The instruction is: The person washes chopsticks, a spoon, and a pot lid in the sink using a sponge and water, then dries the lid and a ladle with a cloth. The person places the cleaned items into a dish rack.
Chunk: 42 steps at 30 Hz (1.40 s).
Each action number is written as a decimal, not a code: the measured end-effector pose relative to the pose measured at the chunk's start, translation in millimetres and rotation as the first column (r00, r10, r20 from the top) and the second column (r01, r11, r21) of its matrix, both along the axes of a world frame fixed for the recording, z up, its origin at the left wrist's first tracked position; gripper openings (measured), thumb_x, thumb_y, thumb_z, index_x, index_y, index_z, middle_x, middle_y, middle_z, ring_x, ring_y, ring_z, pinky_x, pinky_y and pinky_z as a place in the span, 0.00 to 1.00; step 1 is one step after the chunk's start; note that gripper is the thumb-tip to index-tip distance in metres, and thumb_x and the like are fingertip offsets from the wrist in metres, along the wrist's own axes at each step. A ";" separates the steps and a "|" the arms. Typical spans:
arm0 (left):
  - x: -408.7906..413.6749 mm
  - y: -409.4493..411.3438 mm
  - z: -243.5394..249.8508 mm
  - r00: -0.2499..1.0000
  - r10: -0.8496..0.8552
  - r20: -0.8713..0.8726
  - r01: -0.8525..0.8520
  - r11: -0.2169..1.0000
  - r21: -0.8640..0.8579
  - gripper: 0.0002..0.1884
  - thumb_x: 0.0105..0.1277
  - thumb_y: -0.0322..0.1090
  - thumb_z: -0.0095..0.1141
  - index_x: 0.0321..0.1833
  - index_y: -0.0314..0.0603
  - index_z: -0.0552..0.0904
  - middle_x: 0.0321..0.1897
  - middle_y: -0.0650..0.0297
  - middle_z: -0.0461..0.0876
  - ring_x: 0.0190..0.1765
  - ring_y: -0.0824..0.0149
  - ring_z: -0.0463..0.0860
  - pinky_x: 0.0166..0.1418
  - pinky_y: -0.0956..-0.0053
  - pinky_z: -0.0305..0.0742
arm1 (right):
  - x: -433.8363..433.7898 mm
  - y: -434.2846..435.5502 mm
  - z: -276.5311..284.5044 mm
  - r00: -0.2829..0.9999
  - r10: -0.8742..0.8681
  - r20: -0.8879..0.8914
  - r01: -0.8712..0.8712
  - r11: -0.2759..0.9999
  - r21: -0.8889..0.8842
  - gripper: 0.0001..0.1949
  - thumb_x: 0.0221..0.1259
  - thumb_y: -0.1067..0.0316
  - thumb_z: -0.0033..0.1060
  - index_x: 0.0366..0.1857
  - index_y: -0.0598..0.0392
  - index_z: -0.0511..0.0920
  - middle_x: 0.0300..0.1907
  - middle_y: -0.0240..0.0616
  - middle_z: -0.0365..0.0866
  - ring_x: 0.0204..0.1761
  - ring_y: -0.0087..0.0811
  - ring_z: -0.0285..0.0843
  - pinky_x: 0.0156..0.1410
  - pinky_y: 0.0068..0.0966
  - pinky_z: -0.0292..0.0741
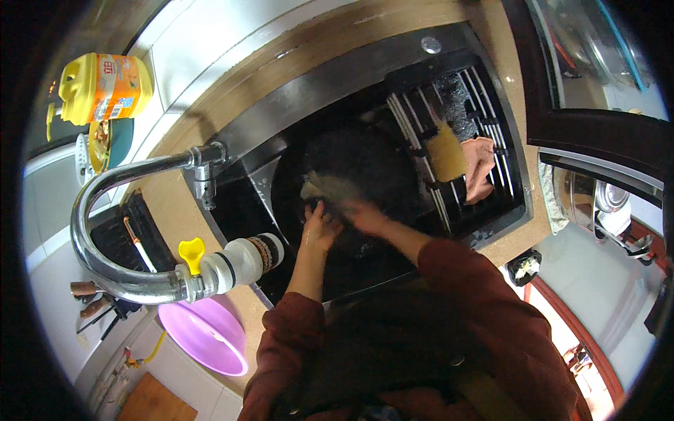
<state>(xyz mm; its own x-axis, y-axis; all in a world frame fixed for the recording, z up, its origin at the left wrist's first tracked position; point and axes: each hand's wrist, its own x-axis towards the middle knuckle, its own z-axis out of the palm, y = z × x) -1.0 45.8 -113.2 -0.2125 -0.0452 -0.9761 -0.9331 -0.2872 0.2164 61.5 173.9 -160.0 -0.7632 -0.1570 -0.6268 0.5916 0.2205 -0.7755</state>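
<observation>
Both my hands are down inside a dark sink (368, 279), over what looks like a large round black pan (363, 158). My left hand (321, 226) is at the pan's near left part, fingers bent, touching the lower end of a pale, blurred thing, perhaps a cloth or brush (321, 185). My right hand (364, 216) is just to its right and blurred by motion; whether it holds anything cannot be told. Across the sink's right side lies a metal rack (408, 126), bearing a yellow sponge-like pad (446, 152) and a pinkish cloth (478, 171).
A curved chrome faucet (84, 231) with a yellow lever (191, 254) reaches over the left counter. Farther left are a yellow detergent jug (105, 89), a purple basin (205, 337) and wooden-handled knives (87, 288). A small black container (524, 267) stands right of the counter.
</observation>
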 end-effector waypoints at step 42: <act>-15.0 15.8 38.0 0.965 0.147 -0.217 -0.082 0.956 0.280 0.22 0.72 0.49 0.43 0.62 0.44 0.69 0.59 0.59 0.72 0.62 0.58 0.70 0.65 0.61 0.66 | -41.6 20.3 24.1 0.925 0.046 -0.378 0.199 0.788 0.582 0.13 0.64 0.59 0.48 0.49 0.50 0.74 0.35 0.44 0.81 0.35 0.50 0.80 0.39 0.44 0.76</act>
<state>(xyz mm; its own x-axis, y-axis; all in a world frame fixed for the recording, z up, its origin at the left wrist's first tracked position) -16.0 61.6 -75.2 -0.4436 0.1724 -0.8795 -0.8233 -0.4661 0.3239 19.9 194.2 -136.0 -0.9405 0.2258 -0.2540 0.3390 0.6767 -0.6536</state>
